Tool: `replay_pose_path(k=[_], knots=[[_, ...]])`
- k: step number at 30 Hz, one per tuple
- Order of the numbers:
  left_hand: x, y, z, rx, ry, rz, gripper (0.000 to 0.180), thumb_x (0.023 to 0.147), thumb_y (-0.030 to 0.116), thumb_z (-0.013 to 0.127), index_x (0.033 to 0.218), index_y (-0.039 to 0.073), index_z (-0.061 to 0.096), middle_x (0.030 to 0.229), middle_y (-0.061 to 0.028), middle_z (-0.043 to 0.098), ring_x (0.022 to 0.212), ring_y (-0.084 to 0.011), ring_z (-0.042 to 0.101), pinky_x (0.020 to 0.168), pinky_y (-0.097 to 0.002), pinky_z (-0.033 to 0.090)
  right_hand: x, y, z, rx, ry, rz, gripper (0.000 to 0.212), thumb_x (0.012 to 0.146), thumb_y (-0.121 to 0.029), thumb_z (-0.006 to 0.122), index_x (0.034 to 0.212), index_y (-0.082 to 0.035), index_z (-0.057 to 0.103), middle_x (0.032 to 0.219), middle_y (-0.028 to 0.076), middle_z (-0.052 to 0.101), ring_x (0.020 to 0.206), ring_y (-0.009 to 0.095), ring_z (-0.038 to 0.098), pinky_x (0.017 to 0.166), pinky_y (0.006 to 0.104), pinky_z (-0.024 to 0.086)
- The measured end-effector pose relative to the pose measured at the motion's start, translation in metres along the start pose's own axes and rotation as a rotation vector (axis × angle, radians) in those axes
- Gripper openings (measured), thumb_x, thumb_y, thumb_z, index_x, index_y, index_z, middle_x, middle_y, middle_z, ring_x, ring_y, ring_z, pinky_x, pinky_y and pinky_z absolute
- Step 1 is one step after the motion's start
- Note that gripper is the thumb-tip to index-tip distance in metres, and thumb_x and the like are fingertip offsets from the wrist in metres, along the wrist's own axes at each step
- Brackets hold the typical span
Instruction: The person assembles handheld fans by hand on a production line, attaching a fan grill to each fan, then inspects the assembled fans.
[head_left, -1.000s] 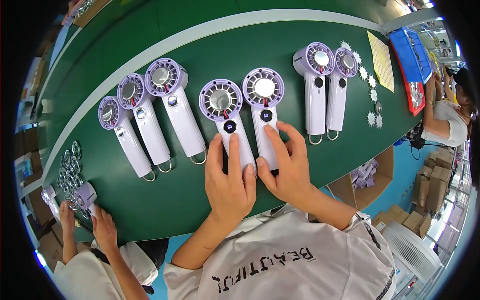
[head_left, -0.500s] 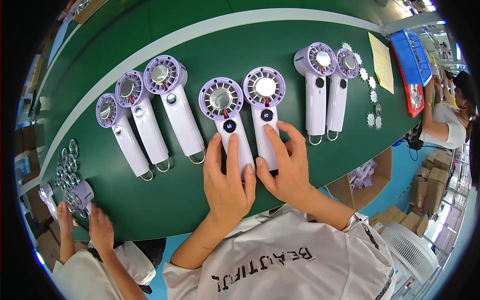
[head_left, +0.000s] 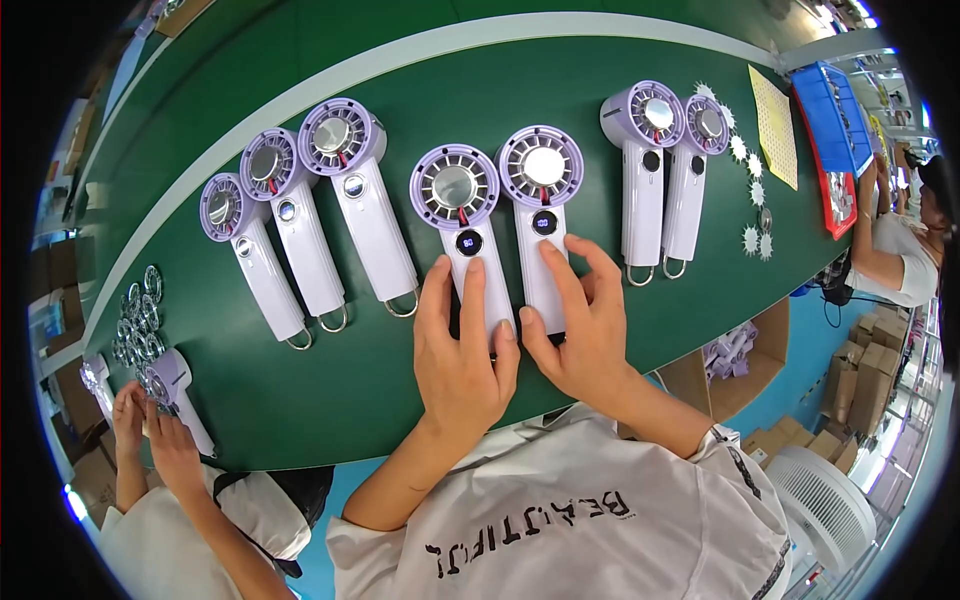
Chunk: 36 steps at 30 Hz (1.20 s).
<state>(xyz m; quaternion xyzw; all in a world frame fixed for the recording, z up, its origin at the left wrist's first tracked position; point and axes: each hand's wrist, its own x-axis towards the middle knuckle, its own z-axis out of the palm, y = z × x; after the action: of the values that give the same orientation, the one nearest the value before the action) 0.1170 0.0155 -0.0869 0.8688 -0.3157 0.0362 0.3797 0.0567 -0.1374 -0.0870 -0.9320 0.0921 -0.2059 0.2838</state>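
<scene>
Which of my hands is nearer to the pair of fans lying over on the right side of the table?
Right. Your right hand rests on the lit fan just left of the pair of fans. Your left hand lies farther left, on the neighbouring fan.

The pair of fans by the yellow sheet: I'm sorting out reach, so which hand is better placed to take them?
Probably the right hand: it lies nearer the pair of fans; the left hand is farther.
</scene>
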Motion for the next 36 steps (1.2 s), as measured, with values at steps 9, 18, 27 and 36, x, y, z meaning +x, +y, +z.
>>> replay_pose_path(k=[9,18,27,36], knots=[[-0.0004,-0.0005,-0.0001,0.024,-0.011,0.008,0.059,0.090,0.010,0.062,0.145,-0.005,0.048,0.144,-0.0342,0.041,0.121,-0.0479,0.054,0.099,-0.0510,0.050,0.0004,0.0009,0.0013,0.031,0.023,-0.010,0.065,0.077,-0.017,0.077,0.138,-0.003,0.059,0.139,0.016,0.051,0.068,0.017,0.047,0.074,0.0340,0.042],[-0.0002,-0.0004,-0.0005,0.014,-0.015,0.008,0.060,0.091,0.009,0.063,0.146,-0.006,0.047,0.144,-0.0338,0.040,0.122,-0.0478,0.053,0.100,-0.0506,0.050,-0.0001,0.0006,0.0006,0.022,0.007,0.000,0.065,0.078,-0.017,0.077,0.139,-0.003,0.059,0.140,0.017,0.050,0.069,0.018,0.048,0.075,0.0344,0.042],[0.0006,-0.0008,-0.0005,0.016,-0.014,0.013,0.060,0.090,0.009,0.064,0.145,-0.006,0.047,0.145,-0.0335,0.039,0.123,-0.0477,0.052,0.101,-0.0505,0.050,0.0016,-0.0003,-0.0012,0.026,-0.003,0.010,0.065,0.078,-0.018,0.077,0.139,-0.004,0.059,0.140,0.016,0.050,0.070,0.018,0.047,0.076,0.0348,0.043],[0.0020,0.0005,-0.0020,-0.002,-0.008,0.006,0.058,0.090,0.009,0.064,0.144,-0.007,0.049,0.145,-0.0337,0.040,0.124,-0.0474,0.052,0.101,-0.0499,0.050,0.0020,-0.0001,0.0005,0.049,0.002,0.028,0.064,0.077,-0.017,0.077,0.138,-0.005,0.060,0.140,0.015,0.050,0.068,0.017,0.048,0.076,0.0345,0.043]])
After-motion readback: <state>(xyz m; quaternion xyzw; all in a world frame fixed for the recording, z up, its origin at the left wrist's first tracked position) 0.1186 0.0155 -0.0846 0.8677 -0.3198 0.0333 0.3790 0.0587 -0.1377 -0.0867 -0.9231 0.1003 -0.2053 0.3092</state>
